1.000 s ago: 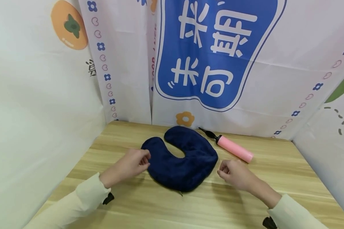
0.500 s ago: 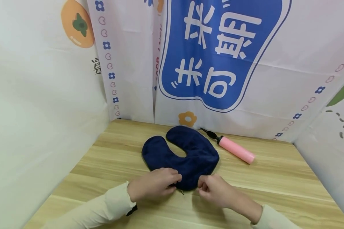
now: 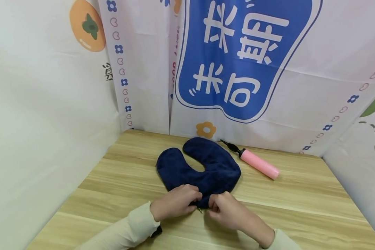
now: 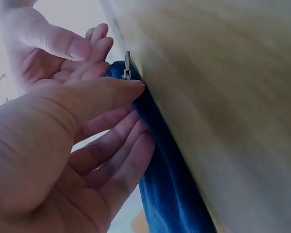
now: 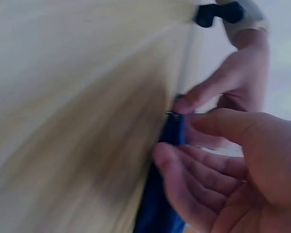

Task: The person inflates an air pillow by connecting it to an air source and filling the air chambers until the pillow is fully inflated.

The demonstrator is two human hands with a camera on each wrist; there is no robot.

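A navy U-shaped neck pillow [image 3: 218, 173] lies on the wooden table in the head view, its opening toward the back left. A small metal zipper pull [image 4: 127, 60] sticks out at its near edge. My left hand [image 3: 178, 201] pinches that edge between thumb and fingers, just beside the pull. On the other side of the pull, my right hand [image 3: 226, 210] is at the same edge with bent, loose fingers. In the right wrist view its fingertips [image 5: 164, 154] touch the blue fabric, and its thumb is close to the pull.
A pink hand pump [image 3: 259, 164] with a black nozzle lies behind the pillow to the right. Printed cloth [image 3: 143, 69] hangs along the table's back edge, and white walls [image 3: 50, 104] stand at both sides. Bare wood [image 3: 300, 194] extends to the right.
Both hands have come inward from the pillow's two sides to its near edge by the zipper pull. In the last half second they have drawn closer together. The pillow keeps its place.
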